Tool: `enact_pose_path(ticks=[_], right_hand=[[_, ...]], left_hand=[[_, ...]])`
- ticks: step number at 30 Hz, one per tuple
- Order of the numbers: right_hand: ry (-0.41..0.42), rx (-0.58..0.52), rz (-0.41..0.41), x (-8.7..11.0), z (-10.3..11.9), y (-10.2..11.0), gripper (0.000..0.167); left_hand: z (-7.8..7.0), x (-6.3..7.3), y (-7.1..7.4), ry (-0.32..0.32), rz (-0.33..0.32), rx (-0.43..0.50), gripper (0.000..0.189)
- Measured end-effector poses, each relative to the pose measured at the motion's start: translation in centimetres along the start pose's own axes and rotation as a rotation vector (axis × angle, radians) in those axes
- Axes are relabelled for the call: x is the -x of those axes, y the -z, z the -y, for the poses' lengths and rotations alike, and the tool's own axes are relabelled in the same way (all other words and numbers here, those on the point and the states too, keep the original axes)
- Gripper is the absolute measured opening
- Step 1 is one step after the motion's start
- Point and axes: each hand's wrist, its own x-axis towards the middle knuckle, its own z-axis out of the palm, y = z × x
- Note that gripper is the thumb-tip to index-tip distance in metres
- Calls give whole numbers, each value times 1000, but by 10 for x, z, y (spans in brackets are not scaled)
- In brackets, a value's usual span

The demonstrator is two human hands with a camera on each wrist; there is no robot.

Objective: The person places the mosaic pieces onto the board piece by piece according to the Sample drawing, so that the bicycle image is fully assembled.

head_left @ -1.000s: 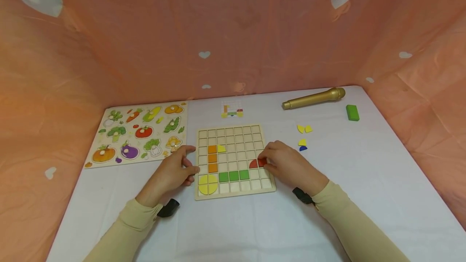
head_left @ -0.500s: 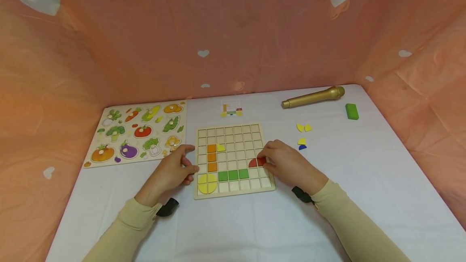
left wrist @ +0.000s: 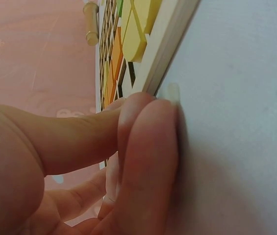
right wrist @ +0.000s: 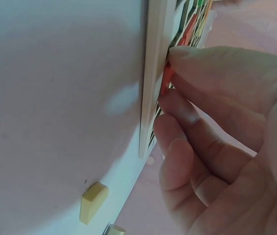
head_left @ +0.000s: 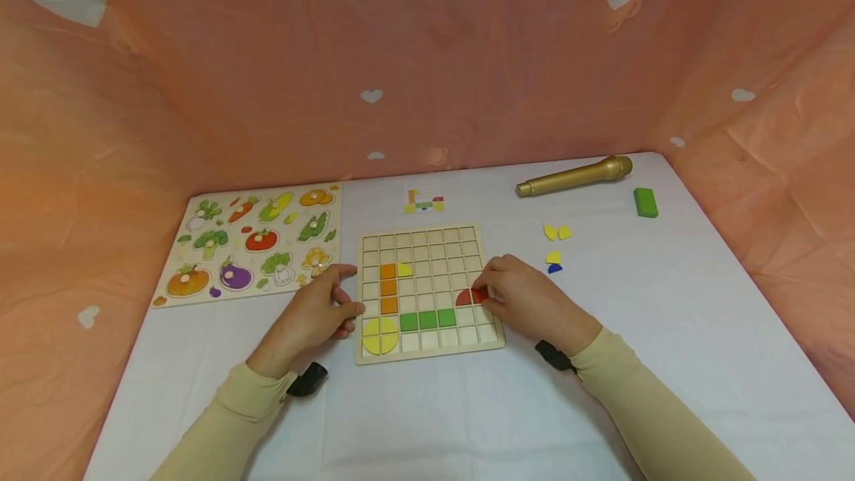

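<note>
A wooden grid board (head_left: 427, 356) lies on the white-covered table, with orange squares (head_left: 388, 288), green squares (head_left: 427, 320), and yellow quarter-circle tiles (head_left: 381, 336) in its cells. My right hand (head_left: 524, 295) pinches a red quarter-circle tile (right wrist: 166, 78) between thumb and fingertips at the board's right side. Directly left of that tile, a red quarter-circle tile (head_left: 464, 298) sits in a cell. My left hand (head_left: 317, 314) rests at the board's left edge, its thumb and forefinger reaching to the rim and the other fingers loosely bent.
A vegetable puzzle board (head_left: 250, 243) lies at the left. Behind the grid stands a small pattern card (head_left: 424, 199). To the right are loose yellow tiles (head_left: 553, 257), a blue tile (head_left: 554, 269), a gold microphone (head_left: 574, 177) and a green block (head_left: 646, 203).
The head view has shifted slightly. Both hands keep their places at the board, the right one still at the same red tile.
</note>
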Motion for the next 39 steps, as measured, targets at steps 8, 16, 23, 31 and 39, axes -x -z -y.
enact_pose_path(ticks=[8,16,23,31,39], right_hand=[[16,14,-8,0,1,0,20],[15,19,-7,0,2,1,20],[30,22,-22,-1,2,0,19],[17,14,-44,-1,-5,6,18],[-104,3,-73,16,-40,29,19]], left_hand=[[-1,-2,0,19,3,9,67],[-2,-2,0,17,4,10,68],[-4,0,1,22,-2,-6,69],[-3,0,1,15,-5,-9,69],[0,0,0,2,0,2,69]])
